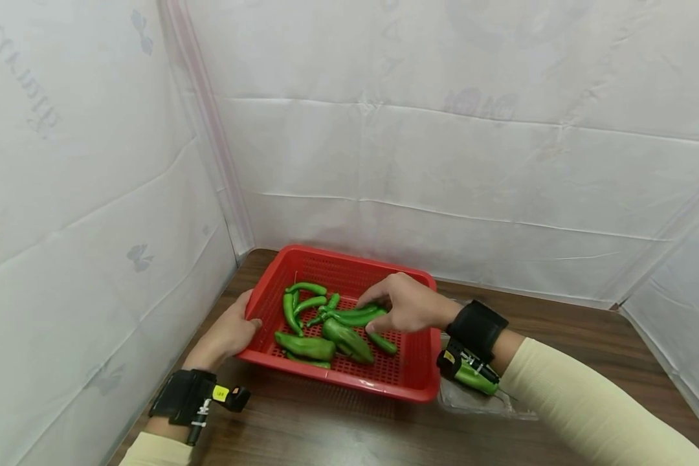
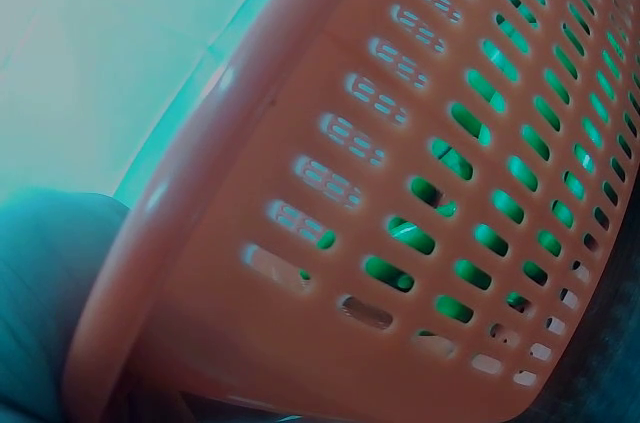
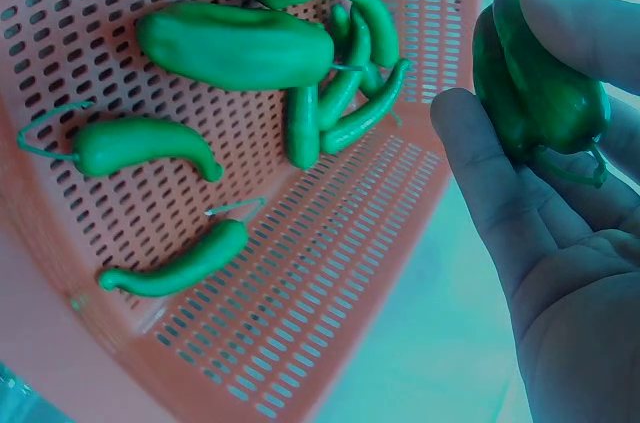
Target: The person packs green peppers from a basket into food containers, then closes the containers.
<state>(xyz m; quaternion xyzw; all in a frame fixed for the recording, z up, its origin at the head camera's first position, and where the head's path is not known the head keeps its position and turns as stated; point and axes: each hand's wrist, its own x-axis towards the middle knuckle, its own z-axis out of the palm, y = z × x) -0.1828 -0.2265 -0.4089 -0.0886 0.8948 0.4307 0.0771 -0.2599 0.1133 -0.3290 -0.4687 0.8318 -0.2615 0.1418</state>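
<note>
White sheeting walls (image 1: 443, 129); dark wooden table (image 1: 559, 330).

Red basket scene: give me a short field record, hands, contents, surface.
container: red basket, slotted walls and floor
contents: loose green peppers, mixed long and stubby
left hand: grips the basket's left rim
right hand: over the basket, one green pepper in its grip between thumb and fingers
surface: dark wooden table
surroundings: white sheet walls on three sides
beside basket: clear plastic under the right wrist
</note>
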